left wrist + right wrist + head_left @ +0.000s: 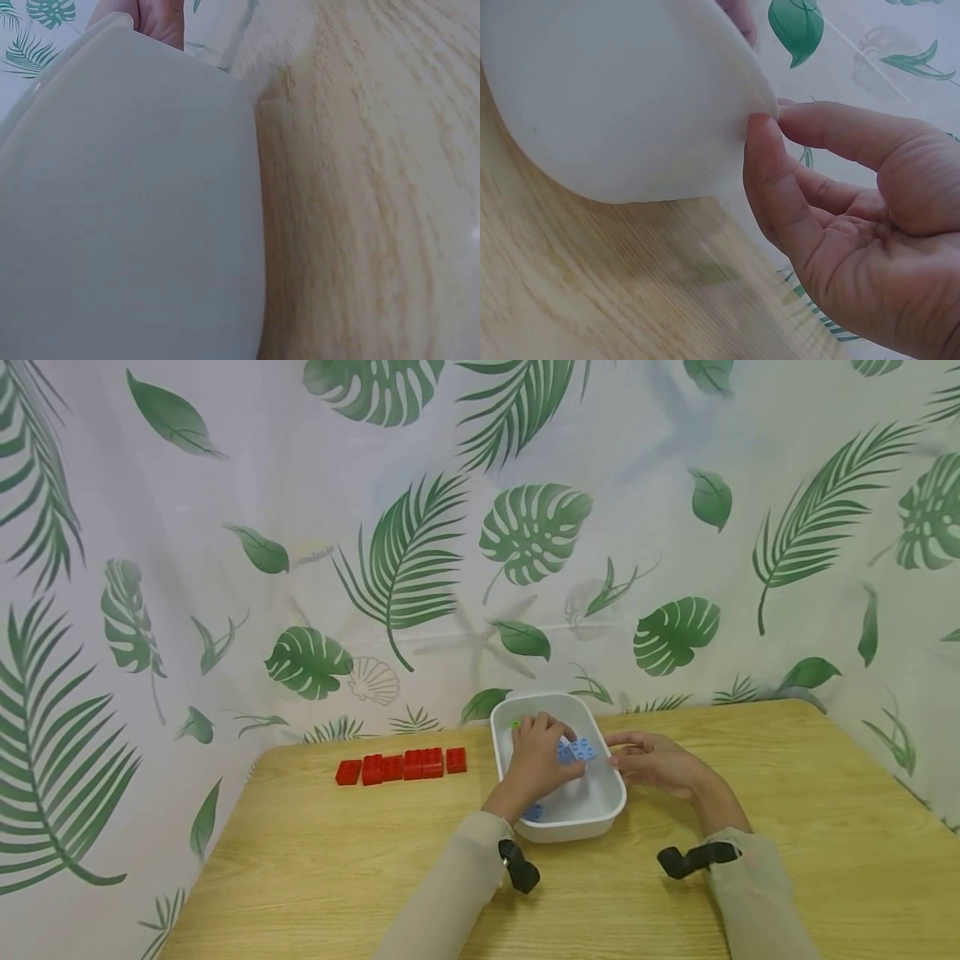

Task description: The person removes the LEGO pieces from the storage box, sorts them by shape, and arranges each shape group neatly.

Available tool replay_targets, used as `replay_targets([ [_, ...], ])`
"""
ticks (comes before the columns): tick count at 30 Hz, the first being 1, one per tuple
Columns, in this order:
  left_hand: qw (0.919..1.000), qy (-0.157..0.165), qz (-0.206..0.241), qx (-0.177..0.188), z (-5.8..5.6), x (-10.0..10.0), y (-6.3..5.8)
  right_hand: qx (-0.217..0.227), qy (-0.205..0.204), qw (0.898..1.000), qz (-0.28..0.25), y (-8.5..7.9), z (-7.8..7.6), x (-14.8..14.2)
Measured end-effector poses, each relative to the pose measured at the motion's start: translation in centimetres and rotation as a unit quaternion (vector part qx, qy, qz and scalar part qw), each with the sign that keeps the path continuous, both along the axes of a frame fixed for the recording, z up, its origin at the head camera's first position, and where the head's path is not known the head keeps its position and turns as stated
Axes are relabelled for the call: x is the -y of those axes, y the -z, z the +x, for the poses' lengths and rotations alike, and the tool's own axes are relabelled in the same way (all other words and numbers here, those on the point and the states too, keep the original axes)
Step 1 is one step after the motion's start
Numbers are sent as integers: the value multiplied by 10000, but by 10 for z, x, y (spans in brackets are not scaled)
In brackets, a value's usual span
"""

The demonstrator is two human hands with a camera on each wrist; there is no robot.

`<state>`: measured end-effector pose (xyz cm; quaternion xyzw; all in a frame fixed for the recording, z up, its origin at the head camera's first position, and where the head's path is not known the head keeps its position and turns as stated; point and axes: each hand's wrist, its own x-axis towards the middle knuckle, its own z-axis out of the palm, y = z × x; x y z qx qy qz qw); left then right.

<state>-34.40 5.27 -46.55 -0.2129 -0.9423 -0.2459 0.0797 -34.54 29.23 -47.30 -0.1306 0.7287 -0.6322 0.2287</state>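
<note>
A white plastic tub (577, 828) stands on the table. My left hand (534, 756) reaches down into it from the left, the thumb and fingertips at either side of a light-blue toy brick (582, 749), which it seems to pinch. Another blue brick (532, 812) lies at the tub's near left, and a bit of a green piece (515, 725) shows behind the fingers. At the tub's right side my right hand (855, 202) pinches the rim between fingertips. Only the tub's outer wall (135, 202) fills the left wrist view, hiding the left fingers.
Several red toy bricks (412, 764) form a row on the table, left of the tub. The wooden table (337, 877) reaches back to a leaf-patterned curtain (420, 677) hanging close behind the tub.
</note>
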Motion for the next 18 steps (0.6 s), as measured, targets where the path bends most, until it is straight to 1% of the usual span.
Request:
replay_targets([
  [5,9999,-15,141,-61,1,0,-2,-10,95,9999,91,1,0,-1],
  [12,9994,-4,329,-140,5,4,-7,-15,113,9998,157,1,0,0],
  [15,9990,-15,405,-203,8,8,-9,-14,100,9998,162,1,-1,-1],
  [18,9980,-23,604,-197,8,16,-11,16,108,9998,161,1,-1,-1],
])
